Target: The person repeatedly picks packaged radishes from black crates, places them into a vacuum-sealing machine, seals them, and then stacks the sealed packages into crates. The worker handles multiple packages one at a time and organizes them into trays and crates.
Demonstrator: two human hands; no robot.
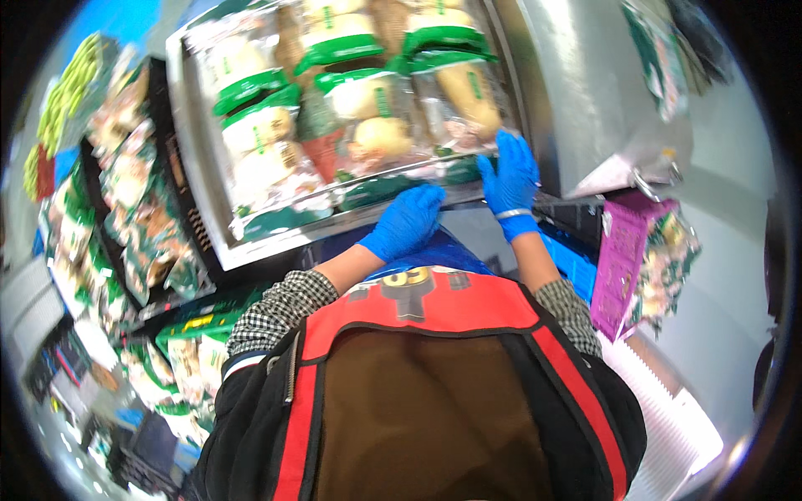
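Note:
In front of me a metal-rimmed tray or chamber (210,228) holds several clear plastic bags with green bands and pale yellow food in them, apparently poultry. My right hand (512,181), in a blue glove, reaches over the front rim at the right. Its thumb is apart from the fingers, and the fingertips touch the lower end of the right front bag (470,94). At the front rim is my left hand (407,219), also gloved, with curled fingers; whether they grip anything is hidden. Beyond it lies the middle front bag (383,138). The left front bag (266,150) lies farther left.
A broad steel surface (583,94) adjoins the tray on the right. Nearer stand a purple crate (623,269) and a blue crate (567,260). On the left, black crates (178,169) stand beside more packed bags (135,181), with a green crate (213,319) below.

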